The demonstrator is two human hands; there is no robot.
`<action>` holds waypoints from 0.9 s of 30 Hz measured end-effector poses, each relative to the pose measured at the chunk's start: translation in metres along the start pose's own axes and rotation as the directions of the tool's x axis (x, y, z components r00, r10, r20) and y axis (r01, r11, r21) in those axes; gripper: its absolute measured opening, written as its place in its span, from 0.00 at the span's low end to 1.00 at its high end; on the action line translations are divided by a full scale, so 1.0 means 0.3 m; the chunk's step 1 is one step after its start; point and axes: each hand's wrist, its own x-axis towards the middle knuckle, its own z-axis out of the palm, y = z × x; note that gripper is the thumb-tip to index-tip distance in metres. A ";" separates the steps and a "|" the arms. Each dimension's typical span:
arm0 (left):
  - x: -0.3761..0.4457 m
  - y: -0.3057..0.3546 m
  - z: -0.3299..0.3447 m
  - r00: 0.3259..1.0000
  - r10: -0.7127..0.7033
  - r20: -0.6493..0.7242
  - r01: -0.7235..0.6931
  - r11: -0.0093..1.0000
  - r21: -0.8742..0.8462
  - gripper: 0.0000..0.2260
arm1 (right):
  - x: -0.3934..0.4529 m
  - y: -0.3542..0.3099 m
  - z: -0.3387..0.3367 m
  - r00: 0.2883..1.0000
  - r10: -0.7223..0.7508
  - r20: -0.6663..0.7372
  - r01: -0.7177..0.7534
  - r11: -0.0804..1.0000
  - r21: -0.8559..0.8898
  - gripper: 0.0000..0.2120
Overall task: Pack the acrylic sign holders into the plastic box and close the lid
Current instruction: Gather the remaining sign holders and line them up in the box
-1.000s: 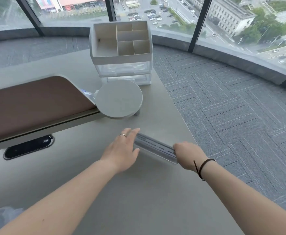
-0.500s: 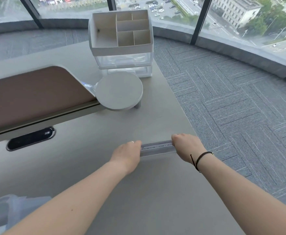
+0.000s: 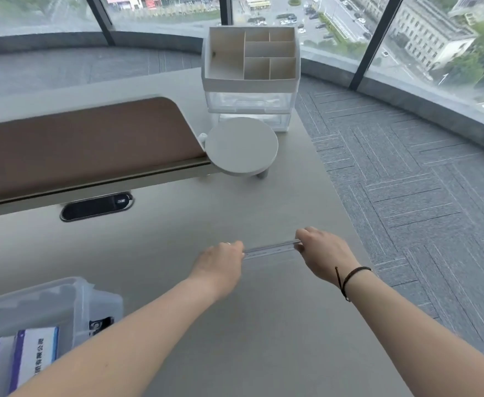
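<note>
- Clear acrylic sign holder [image 3: 269, 249], long and narrow with a row of small dark marks along it: you hold it level between both hands, over the right part of the pale grey counter [image 3: 263, 325]; whether it touches the surface cannot be told.
- Your left hand [image 3: 220, 260], a ring on one finger, has its fingers curled closed around the holder's left end.
- Your right hand [image 3: 325, 255], a dark cord bracelet [image 3: 348, 277] at the wrist, has its fingers [image 3: 302, 234] folded over the holder's right end.
- Translucent plastic box [image 3: 63, 299], at the lower left edge of the view, well apart from the holder; inside it lie white cards with purple and blue borders [image 3: 25, 356]. No lid can be made out.
- White divided organiser tray [image 3: 252, 57] sits on a clear two-drawer unit [image 3: 249, 110] at the far end of the counter.
- Round white disc on a short stem [image 3: 242, 147] stands just in front of the drawers.
- Brown padded panel with a pale rim [image 3: 83, 141] runs along the left; a black oval slot [image 3: 97, 206] lies in the counter before it.
- Grey patterned carpet [image 3: 407, 181] covers the floor to your right.
</note>
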 end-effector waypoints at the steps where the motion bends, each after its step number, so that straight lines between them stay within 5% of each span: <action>1: -0.031 -0.018 -0.017 1.000 -0.015 -0.018 0.015 1.000 -0.011 0.11 | -0.004 -0.033 -0.017 1.000 -0.013 -0.011 0.013 1.000 0.015 0.08; 10: -0.329 -0.212 -0.210 0.956 -0.127 -0.265 0.083 0.982 -0.170 0.12 | -0.027 -0.377 -0.250 0.968 -0.210 -0.140 0.205 0.978 -0.043 0.16; 20: -0.674 -0.505 -0.377 0.773 -0.185 -0.607 0.070 0.976 -0.208 0.17 | -0.047 -0.846 -0.430 0.855 -0.478 -0.200 0.446 0.876 -0.183 0.14; 27: -0.974 -0.746 -0.344 0.789 -0.255 -0.559 0.121 0.957 -0.265 0.20 | -0.063 -1.196 -0.385 0.711 -0.692 -0.129 0.671 0.721 -0.172 0.13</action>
